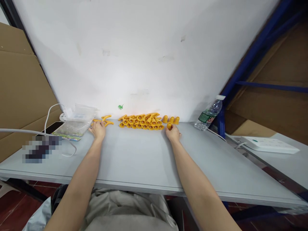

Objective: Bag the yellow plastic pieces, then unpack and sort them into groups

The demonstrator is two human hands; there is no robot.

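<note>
At the left, my left hand has its fingers curled down onto a small yellow stick-like plastic piece, partly hidden by the hand. Another yellow stick-like piece lies just behind it. My right hand grips a small yellow thimble-shaped cap between thumb and fingers. Behind that hand, several similar yellow caps stand in a row by the wall. Between the hands is a stacked pile of yellow bell-mouthed pieces, their open ends facing me and stems pointing back.
Clear plastic bags, a white cable and a dark phone-like slab lie on the left of the grey table. A plastic bottle leans against the wall at right. Beyond it lies a white power strip.
</note>
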